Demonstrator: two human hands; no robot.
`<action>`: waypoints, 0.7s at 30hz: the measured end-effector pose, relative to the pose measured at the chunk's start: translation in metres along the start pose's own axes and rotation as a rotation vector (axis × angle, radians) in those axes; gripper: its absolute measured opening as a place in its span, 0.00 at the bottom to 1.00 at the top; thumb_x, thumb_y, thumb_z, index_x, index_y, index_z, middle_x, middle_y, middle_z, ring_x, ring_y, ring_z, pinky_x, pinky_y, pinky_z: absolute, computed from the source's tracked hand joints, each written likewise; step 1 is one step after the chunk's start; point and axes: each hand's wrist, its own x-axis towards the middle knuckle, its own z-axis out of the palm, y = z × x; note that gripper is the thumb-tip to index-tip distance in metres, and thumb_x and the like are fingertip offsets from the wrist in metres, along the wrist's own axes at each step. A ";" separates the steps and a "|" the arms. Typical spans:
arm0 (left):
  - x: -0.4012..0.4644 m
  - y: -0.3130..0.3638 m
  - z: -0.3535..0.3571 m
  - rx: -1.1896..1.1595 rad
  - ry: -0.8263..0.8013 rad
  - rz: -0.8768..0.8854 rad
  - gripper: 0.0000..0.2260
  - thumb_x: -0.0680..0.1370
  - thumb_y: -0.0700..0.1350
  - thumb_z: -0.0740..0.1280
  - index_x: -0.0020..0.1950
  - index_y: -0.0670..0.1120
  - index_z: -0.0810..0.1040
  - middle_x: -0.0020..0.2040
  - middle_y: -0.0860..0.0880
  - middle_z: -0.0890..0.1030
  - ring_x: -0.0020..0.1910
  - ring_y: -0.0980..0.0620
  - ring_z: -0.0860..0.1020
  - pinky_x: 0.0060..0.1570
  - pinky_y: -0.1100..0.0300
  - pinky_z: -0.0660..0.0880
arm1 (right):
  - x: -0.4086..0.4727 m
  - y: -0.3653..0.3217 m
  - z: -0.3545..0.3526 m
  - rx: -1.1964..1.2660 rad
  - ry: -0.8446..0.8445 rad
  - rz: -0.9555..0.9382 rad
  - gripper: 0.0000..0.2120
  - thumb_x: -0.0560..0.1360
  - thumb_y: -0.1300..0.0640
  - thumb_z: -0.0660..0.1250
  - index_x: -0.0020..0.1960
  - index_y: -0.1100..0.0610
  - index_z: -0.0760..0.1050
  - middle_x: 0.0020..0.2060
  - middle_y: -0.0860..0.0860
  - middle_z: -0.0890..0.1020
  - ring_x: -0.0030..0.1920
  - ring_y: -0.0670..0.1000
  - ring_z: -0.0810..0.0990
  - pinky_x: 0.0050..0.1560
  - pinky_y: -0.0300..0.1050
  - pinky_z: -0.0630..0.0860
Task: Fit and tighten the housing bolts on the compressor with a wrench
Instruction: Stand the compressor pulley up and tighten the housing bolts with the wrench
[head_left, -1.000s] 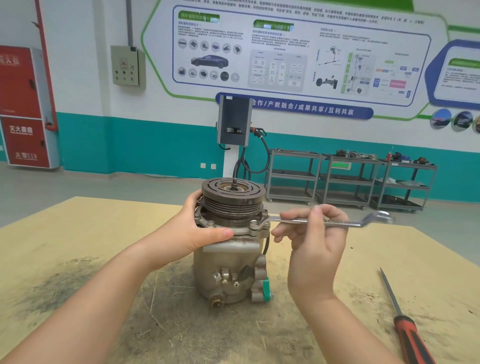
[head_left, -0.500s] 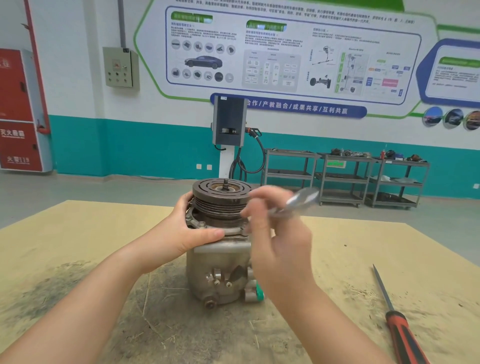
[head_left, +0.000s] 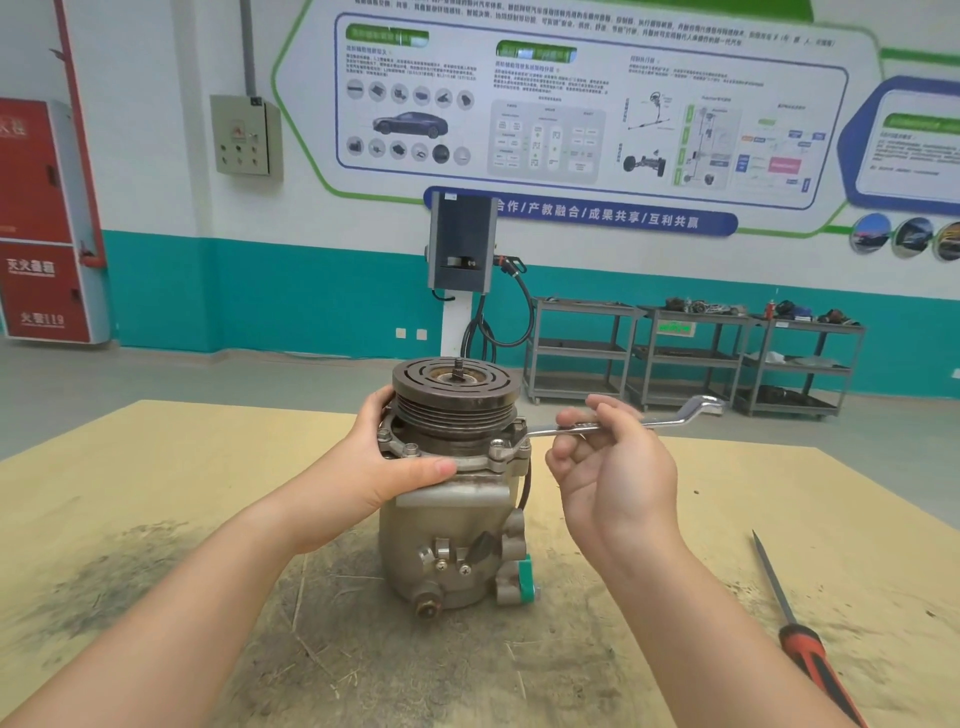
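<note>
Head camera view, looking forward and down at a tan, dirt-smudged wooden tabletop (head_left: 156, 493). A grey cast-metal compressor (head_left: 453, 525) stands upright at the table's centre, its dark grooved round pulley (head_left: 455, 400) on top and a small green cap (head_left: 527, 576) low on its right side. Silver housing bolts (head_left: 411, 448) sit in the flange just below the pulley. The left hand (head_left: 387, 460) grasps the compressor's left side at the flange, thumb laid across the front. The right hand (head_left: 613, 467), palm toward the camera, holds the shaft of a long silver ring wrench (head_left: 670, 415) in curled fingers; the wrench lies nearly level, its near end at the flange's right edge, its far end pointing right. A red-and-black-handled screwdriver (head_left: 802, 639) lies on the table at right, apart from both hands.
</note>
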 end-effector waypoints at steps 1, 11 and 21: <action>0.000 -0.001 0.001 -0.015 -0.002 0.005 0.57 0.55 0.65 0.78 0.78 0.59 0.54 0.71 0.61 0.69 0.67 0.63 0.72 0.65 0.64 0.67 | 0.000 0.001 0.000 -0.006 -0.005 -0.006 0.08 0.83 0.64 0.52 0.48 0.59 0.69 0.26 0.53 0.79 0.21 0.49 0.71 0.22 0.38 0.68; 0.001 -0.006 0.010 -0.325 -0.004 0.017 0.50 0.54 0.51 0.82 0.71 0.60 0.61 0.66 0.55 0.77 0.62 0.56 0.80 0.59 0.61 0.74 | -0.024 0.029 -0.004 -0.141 -0.004 -0.483 0.07 0.79 0.61 0.55 0.43 0.58 0.68 0.28 0.56 0.79 0.23 0.53 0.73 0.26 0.41 0.70; 0.002 -0.011 0.012 -0.318 0.037 0.057 0.52 0.54 0.51 0.82 0.74 0.60 0.62 0.63 0.61 0.78 0.64 0.55 0.78 0.67 0.54 0.71 | -0.056 0.062 -0.002 -0.802 -0.243 -0.961 0.08 0.79 0.54 0.57 0.42 0.47 0.69 0.39 0.46 0.72 0.40 0.42 0.73 0.42 0.29 0.68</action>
